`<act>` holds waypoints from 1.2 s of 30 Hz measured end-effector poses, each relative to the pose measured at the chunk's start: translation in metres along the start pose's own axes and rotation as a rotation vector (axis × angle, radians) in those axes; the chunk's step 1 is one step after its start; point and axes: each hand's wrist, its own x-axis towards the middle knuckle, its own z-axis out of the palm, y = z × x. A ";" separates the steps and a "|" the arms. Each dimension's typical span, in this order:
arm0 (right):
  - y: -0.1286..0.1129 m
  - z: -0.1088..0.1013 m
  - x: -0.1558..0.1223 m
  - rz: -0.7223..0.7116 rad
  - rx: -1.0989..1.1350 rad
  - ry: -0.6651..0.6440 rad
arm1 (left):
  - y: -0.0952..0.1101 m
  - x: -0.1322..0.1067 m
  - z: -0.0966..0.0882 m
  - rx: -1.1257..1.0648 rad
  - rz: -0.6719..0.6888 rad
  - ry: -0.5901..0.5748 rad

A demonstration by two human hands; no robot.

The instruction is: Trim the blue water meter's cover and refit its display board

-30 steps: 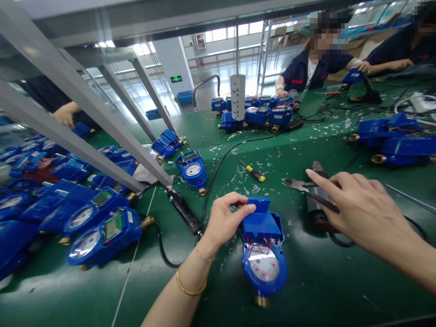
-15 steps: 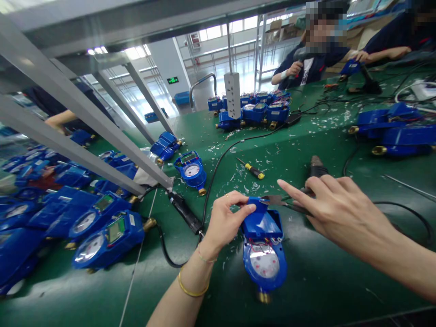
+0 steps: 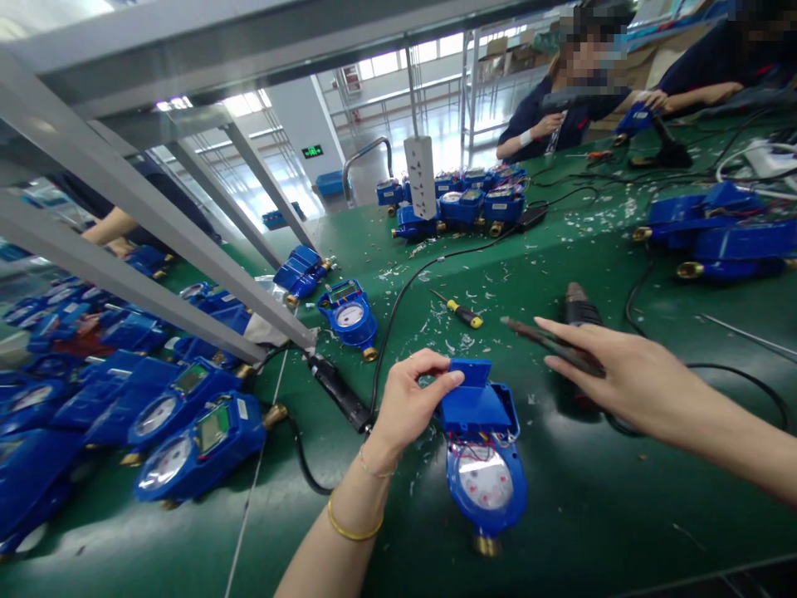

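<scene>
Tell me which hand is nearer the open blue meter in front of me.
Left. The left hand grips the raised lid of the open blue meter at its top edge. The right hand is off to the meter's right, apart from it, holding pliers.

The meter (image 3: 486, 465) lies on the table (image 3: 591, 515) between the left hand (image 3: 411, 403) and the right hand (image 3: 623, 378), which has pliers (image 3: 548, 340) in it; a screwdriver (image 3: 461, 311) lies behind.

Green worktable (image 3: 579, 498) under grey steel beams (image 3: 155, 220) — bright windows (image 3: 398, 62) beyond a white pillar (image 3: 299, 112).
</scene>
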 end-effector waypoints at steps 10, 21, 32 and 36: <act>-0.030 -0.012 -0.005 -0.354 -0.516 0.174 | -0.002 0.001 0.002 -0.009 -0.052 0.017; -0.029 -0.007 -0.011 -0.356 -0.553 0.078 | 0.004 -0.002 0.000 0.035 0.021 -0.021; -0.021 -0.005 -0.010 -0.265 -0.250 0.176 | 0.005 0.000 0.004 0.048 0.003 0.022; -0.032 -0.007 -0.012 -0.344 -0.444 0.236 | 0.005 0.000 0.005 0.044 -0.004 0.028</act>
